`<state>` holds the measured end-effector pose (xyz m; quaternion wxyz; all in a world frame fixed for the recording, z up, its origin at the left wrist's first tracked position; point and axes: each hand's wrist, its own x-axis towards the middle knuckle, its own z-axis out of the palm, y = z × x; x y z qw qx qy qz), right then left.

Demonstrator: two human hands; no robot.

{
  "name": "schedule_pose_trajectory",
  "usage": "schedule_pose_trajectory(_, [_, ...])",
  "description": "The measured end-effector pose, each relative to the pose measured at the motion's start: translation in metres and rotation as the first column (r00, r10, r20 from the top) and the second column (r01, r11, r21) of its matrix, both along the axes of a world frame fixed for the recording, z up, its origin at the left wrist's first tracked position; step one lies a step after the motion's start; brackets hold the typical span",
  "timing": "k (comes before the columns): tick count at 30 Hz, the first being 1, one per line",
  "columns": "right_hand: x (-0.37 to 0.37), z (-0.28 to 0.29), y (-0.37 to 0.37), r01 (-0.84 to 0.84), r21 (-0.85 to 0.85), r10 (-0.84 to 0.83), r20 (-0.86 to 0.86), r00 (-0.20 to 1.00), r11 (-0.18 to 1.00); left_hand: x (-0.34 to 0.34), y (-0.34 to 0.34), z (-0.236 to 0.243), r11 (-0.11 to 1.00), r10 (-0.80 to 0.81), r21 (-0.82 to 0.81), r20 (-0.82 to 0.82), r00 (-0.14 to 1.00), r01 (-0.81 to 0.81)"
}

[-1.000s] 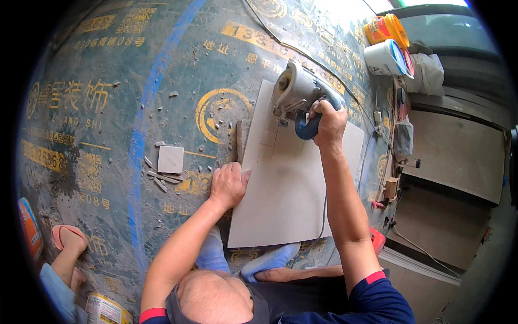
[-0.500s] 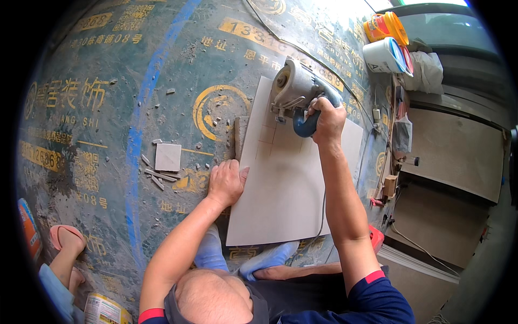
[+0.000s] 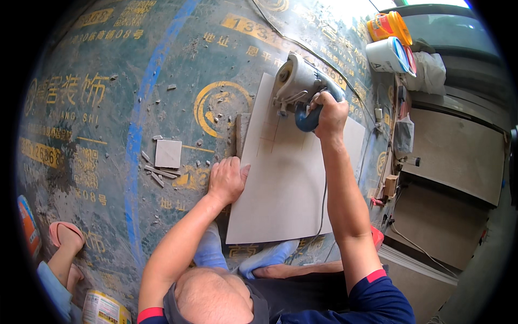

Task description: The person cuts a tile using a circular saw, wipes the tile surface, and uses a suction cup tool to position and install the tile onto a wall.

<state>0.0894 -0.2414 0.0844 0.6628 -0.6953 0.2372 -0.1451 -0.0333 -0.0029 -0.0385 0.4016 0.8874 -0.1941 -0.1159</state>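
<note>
A large pale tile [image 3: 280, 205] lies before me, with thin marked lines on its far part. My right hand [image 3: 330, 116] grips the blue handle of a tile cutter [image 3: 299, 81], whose metal body rests over the tile's far end. The blade is hidden from this angle. My left hand [image 3: 227, 179] is at the tile's left edge, fingers bent together and thumb against the edge. Beside that edge, partly under the tile, is a narrow grey strip [image 3: 242, 127]. A small square tile piece [image 3: 168, 154] and several thin offcuts [image 3: 161, 173] lie to the left.
A cord [image 3: 302, 46] runs across the printed green floor covering [image 3: 118, 178]. Buckets [image 3: 386, 56] stand at the far right, near large tiles [image 3: 453, 151]. Another person's foot in a pink slipper [image 3: 67, 236] is at the lower left, near a tub [image 3: 103, 308].
The cutter and my right hand have shifted very slightly to the right. My left hand stays at the tile's edge.
</note>
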Motion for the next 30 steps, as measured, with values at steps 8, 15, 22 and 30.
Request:
schedule_pose_trajectory(8, [0.0026, -0.0038, -0.0016, -0.009, -0.003, 0.009, -0.017, 1.000, 1.000, -0.0007, 0.0003, -0.0019, 1.000, 0.008, 0.002, -0.008, 1.000, -0.008])
schedule_pose_trajectory(15, [0.0018, -0.0032, 0.0010, 0.013, 0.003, -0.013, -0.004, 1.000, 1.000, 0.0001, -0.0012, -0.0003, 1.000, 0.010, -0.016, 0.008, 1.000, -0.009])
schedule_pose_trajectory(22, [-0.0004, -0.0030, 0.0037, 0.011, 0.006, -0.011, -0.030, 0.999, 1.000, -0.0009, 0.0000, -0.0024, 1.000, 0.008, -0.010, 0.010, 1.000, -0.008])
schedule_pose_trajectory(30, [-0.0053, -0.0040, 0.0028, 0.011, 0.012, -0.010, -0.060, 0.998, 1.000, -0.0010, -0.0004, -0.0022, 1.000, 0.015, -0.017, 0.015, 1.000, -0.015])
